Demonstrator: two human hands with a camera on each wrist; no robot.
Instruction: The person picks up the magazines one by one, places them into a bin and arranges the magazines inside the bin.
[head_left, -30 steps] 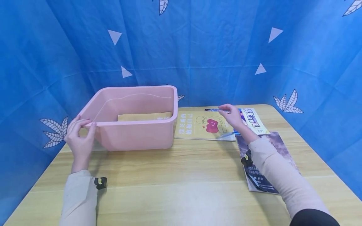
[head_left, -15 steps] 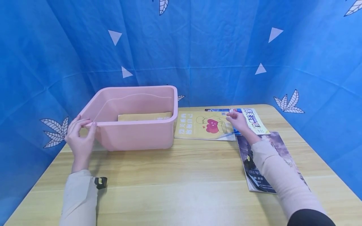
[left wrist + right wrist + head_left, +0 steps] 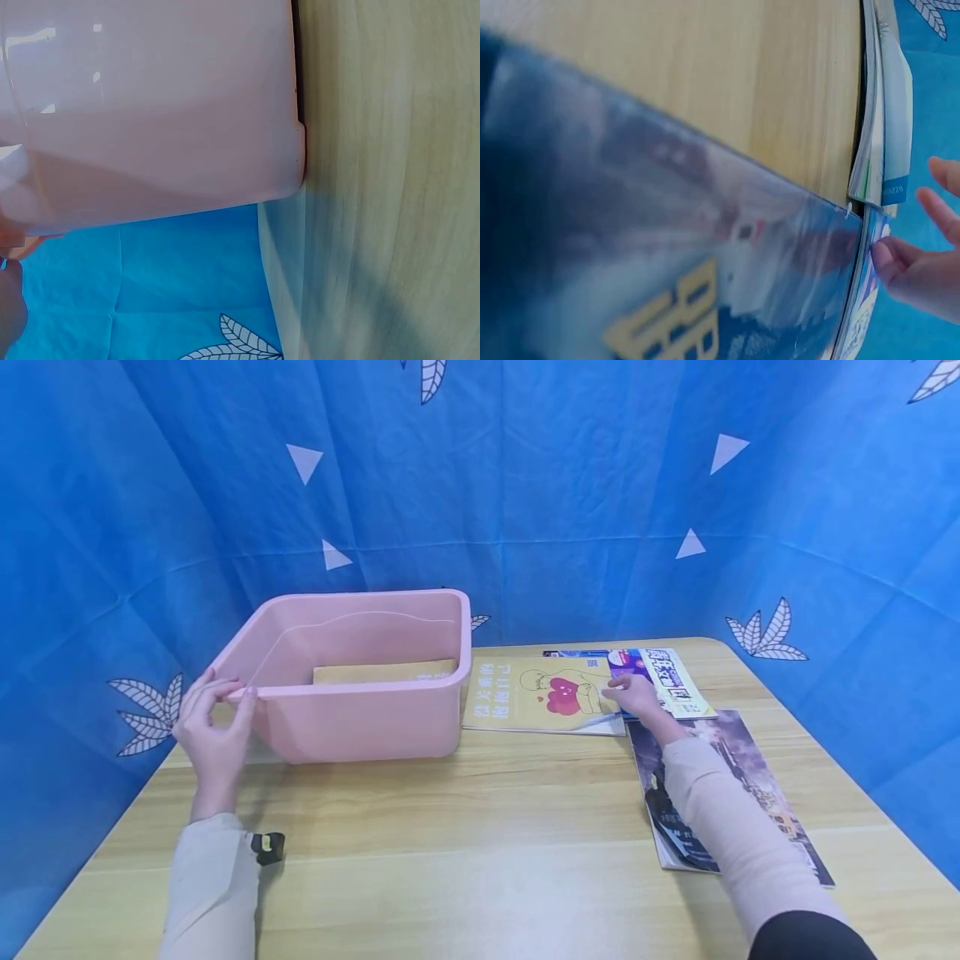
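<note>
Two hands in play. Head view: left hand (image 3: 212, 727) pinches the near-left corner rim of the pink rectangular plastic tub (image 3: 360, 681), thumb and fingertips curled over the lip; tub sits on the pale wooden table (image 3: 465, 827), with a tan flat book (image 3: 382, 671) lying inside on its floor. Right hand (image 3: 637, 695) rests at the right edge of the yellow paperback with a red heart drawing (image 3: 540, 695), which lies flat just right of the tub. Fingers lie low over that edge where it meets the blue-and-white magazine (image 3: 667, 675); cannot tell whether they grip or only touch. Dark purple-grey glossy magazine (image 3: 720, 777) lies under the right forearm, nearer the person.

Left wrist view: tub wall (image 3: 150, 112) fills the frame, its corner at the table edge; fingertips just visible at the lower left against the rim.

Right wrist view: dark glossy cover (image 3: 652, 255) blurred up close. Right hand's fingers (image 3: 900, 262) touch the stacked book edges (image 3: 874, 150); hold not resolvable.
</note>
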